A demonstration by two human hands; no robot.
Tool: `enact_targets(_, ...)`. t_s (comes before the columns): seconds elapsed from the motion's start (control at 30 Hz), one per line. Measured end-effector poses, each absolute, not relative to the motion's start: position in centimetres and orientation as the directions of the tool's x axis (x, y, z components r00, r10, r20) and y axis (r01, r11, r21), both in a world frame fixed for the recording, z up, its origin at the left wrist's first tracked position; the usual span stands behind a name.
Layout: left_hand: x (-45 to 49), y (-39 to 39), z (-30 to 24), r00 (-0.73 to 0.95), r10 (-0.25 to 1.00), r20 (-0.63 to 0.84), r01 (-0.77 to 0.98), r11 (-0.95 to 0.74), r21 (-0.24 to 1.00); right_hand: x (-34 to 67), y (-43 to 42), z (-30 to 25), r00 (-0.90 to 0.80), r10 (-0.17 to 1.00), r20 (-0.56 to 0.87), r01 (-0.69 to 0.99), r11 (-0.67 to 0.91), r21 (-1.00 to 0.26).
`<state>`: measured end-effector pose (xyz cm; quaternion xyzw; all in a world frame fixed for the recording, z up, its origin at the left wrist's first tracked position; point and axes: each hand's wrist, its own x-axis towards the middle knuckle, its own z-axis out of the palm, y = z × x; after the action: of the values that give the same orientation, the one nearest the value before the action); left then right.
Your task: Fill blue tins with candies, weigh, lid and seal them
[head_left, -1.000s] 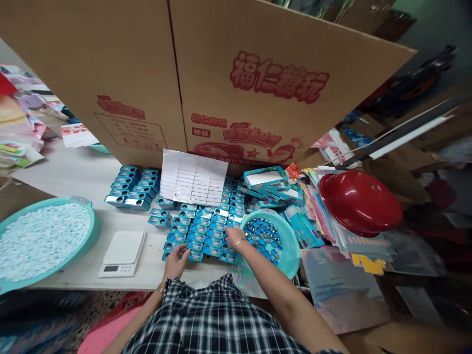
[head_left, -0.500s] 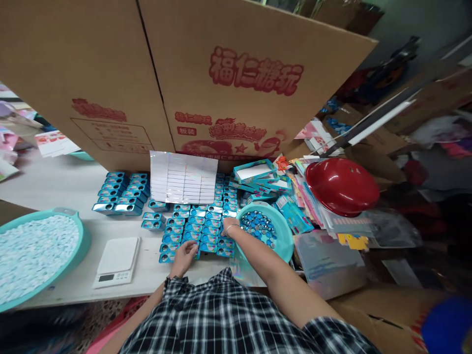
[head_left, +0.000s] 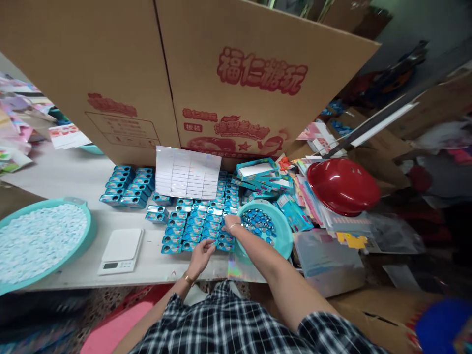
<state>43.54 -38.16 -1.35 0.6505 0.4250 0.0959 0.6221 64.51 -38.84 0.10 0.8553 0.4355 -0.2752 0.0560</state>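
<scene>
Rows of small blue tins (head_left: 195,227) lie on the white table (head_left: 73,177) in front of me. My left hand (head_left: 202,254) reaches to the front row, fingers curled at a tin near the table edge. My right hand (head_left: 230,222) rests on the tins at the right end of the rows, beside a teal bowl (head_left: 283,233) that holds round blue lids (head_left: 260,225). What its fingers hold I cannot make out. A white label sheet (head_left: 188,172) leans against the big cardboard box (head_left: 206,78) behind the tins.
A large teal basin (head_left: 86,236) of small white pieces sits at the left, with a white scale (head_left: 120,250) beside it. A second group of tins (head_left: 127,186) lies at the back left. A red bowl (head_left: 342,186), clear packaging and paper cards crowd the right.
My left hand has shifted right along the front row of tins. My right hand stays at the rows' right end. The view has shifted slightly.
</scene>
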Motion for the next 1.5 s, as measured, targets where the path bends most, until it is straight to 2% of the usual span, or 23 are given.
enact_targets(0.1, 43.6, -38.0, -0.9, 0.636, 0.67, -0.383, 0.455, 0.076, 0.887, 64.9, -44.2, -0.1, 0.609, 0.667, -0.429, 0.669, -0.723, -0.174)
enact_targets(0.17, 45.1, -37.7, -0.3, 0.673, 0.646, -0.361, 0.468, 0.006, 0.884, 66.1, -48.5, -0.5, 0.709, 0.591, -0.385, 0.568, -0.802, -0.185)
enact_targets(0.3, 52.7, -37.9, 0.9, 0.79, 0.526, -0.316, 0.467, -0.183, 0.865, 70.2, -54.4, -1.7, 0.82, 0.457, -0.345, 0.406, -0.889, -0.213)
enact_targets(0.4, 60.8, -39.1, 0.4, 0.827, 0.449, -0.337, 0.5, -0.317, 0.806, 73.5, -54.1, -3.3, 0.831, 0.478, -0.284, 0.404, -0.871, -0.281)
enact_targets(0.53, 68.8, -41.0, -2.9, 0.75, 0.485, -0.45, 0.649, -0.408, 0.642, 76.5, -50.3, -6.3, 0.794, 0.568, -0.217, 0.462, -0.796, -0.392)
enact_targets(0.67, 70.7, -42.5, -6.3, 0.679, 0.531, -0.508, 0.733, -0.438, 0.521, 77.3, -49.2, -9.3, 0.779, 0.585, -0.227, 0.423, -0.757, -0.498)
enact_targets(0.8, 69.6, -42.8, -7.3, 0.646, 0.534, -0.545, 0.762, -0.419, 0.494, 77.4, -51.3, -10.5, 0.79, 0.566, -0.234, 0.31, -0.699, -0.645)
enact_targets(0.97, 68.8, -42.2, -6.6, 0.593, 0.548, -0.59, 0.793, -0.272, 0.544, 78.3, -53.5, -10.6, 0.863, 0.406, -0.301, -0.008, -0.584, -0.812)
enact_targets(1.1, 68.5, -41.9, -5.6, 0.541, 0.554, -0.633, 0.766, -0.013, 0.643, 78.8, -54.8, -10.6, 0.848, 0.267, -0.458, -0.356, -0.354, -0.865)
enact_targets(1.17, 68.1, -41.7, -4.7, 0.534, 0.503, -0.679, 0.715, 0.16, 0.681, 78.5, -55.7, -10.3, 0.803, 0.253, -0.539, -0.503, -0.196, -0.842)
enact_targets(1.27, 67.1, -41.4, -2.8, 0.586, 0.343, -0.734, 0.604, 0.419, 0.678, 77.5, -57.2, -9.3, 0.741, 0.285, -0.609, -0.64, 0.025, -0.768)
enact_targets(1.4, 65.1, -40.9, -0.3, 0.698, 0.123, -0.705, 0.47, 0.665, 0.581, 75.9, -58.3, -7.6, 0.687, 0.33, -0.647, -0.724, 0.24, -0.646)
enact_targets(1.5, 63.3, -40.6, 1.2, 0.762, 0.042, -0.646, 0.392, 0.765, 0.511, 75.1, -58.1, -6.7, 0.671, 0.316, -0.671, -0.741, 0.306, -0.597)
